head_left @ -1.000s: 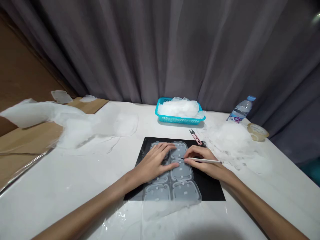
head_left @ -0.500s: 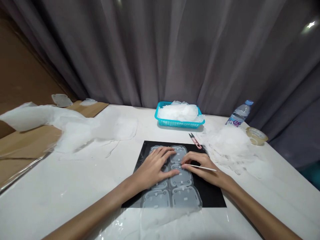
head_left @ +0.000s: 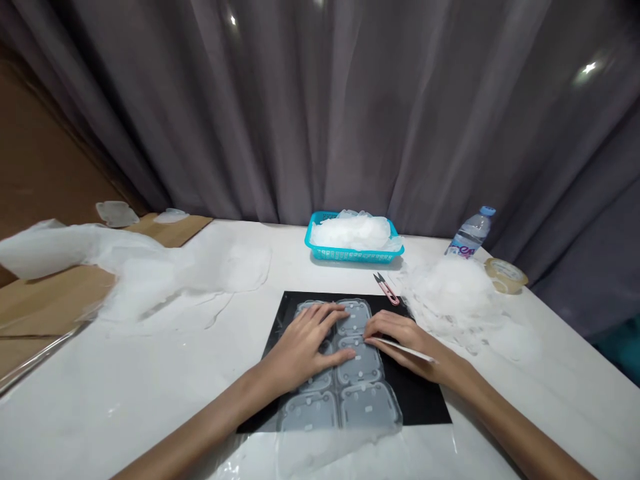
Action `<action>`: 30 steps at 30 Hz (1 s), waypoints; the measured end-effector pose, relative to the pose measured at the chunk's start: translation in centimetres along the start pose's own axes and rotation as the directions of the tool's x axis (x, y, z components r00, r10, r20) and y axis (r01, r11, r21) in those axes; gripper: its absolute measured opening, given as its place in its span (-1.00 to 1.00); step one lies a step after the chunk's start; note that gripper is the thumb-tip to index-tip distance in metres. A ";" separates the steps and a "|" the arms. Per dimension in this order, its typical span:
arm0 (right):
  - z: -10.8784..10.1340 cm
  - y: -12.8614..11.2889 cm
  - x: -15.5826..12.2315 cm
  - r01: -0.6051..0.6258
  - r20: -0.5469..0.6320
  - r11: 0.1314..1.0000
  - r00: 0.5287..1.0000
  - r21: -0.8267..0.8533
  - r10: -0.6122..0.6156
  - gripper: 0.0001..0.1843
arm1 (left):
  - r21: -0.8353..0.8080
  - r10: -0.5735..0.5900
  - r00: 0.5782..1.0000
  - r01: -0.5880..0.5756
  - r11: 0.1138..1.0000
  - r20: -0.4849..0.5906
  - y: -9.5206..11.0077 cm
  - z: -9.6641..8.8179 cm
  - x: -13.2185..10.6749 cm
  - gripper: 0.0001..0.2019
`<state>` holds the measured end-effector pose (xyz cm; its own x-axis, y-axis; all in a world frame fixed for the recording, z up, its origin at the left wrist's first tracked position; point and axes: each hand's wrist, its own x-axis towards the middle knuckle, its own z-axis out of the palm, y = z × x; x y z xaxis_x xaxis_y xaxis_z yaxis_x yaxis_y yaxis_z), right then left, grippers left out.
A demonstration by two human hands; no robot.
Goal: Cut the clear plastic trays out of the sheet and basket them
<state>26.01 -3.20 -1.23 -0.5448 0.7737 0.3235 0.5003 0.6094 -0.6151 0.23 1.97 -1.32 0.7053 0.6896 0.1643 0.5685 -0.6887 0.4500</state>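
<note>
A translucent sheet of moulded, rounded-square plastic panels (head_left: 369, 407) lies over a black mat (head_left: 420, 397). Spread flat on the sheet's left column, my left hand (head_left: 307, 343) presses it with fingers apart and thumb reaching toward the right column. My right hand (head_left: 400, 337) pinches a thin white stick (head_left: 407, 350) near one end. Its fingertips rest at the sheet's right edge, by the seam between the upper and middle panels. The stick's tip is hidden by the fingers. Pink-handled thread snips (head_left: 387, 289) lie just beyond my right hand.
At the back stands a turquoise basket (head_left: 355, 255) filled with white translucent pieces. Right of the mat are a heap of white scraps (head_left: 455, 287), a water bottle (head_left: 470, 233) and a tape roll (head_left: 506, 275). White sheeting (head_left: 145, 267) and cardboard (head_left: 55, 287) are at left.
The whole view has shifted slightly, so things sit a little lower in the picture. My right hand's stick now slants more steeply. Left hand remains flat on the sheet.
</note>
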 end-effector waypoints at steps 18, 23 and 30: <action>2.1 2.9 1.5 0.237 -0.043 0.895 0.961 -0.377 -0.273 -0.75 | -0.102 -0.100 0.995 0.097 0.990 -0.023 -1.3 1.0 -0.6 -0.09; -3.1 5.9 6.0 -0.166 -0.467 0.982 0.878 -0.084 0.109 -0.55 | -0.124 -0.131 0.990 0.135 0.983 0.045 -1.3 0.9 -0.5 -0.02; -5.0 3.1 6.9 -0.289 -0.167 0.948 0.936 0.130 0.308 -0.59 | -0.207 -0.164 0.986 0.167 0.964 0.032 -1.1 0.6 -0.8 0.07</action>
<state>27.16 4.89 2.66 -0.2433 0.9414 0.2338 0.5440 0.3320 -0.7706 -0.73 2.03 -2.48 0.6157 0.7857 0.0605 0.5782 -0.5026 0.6427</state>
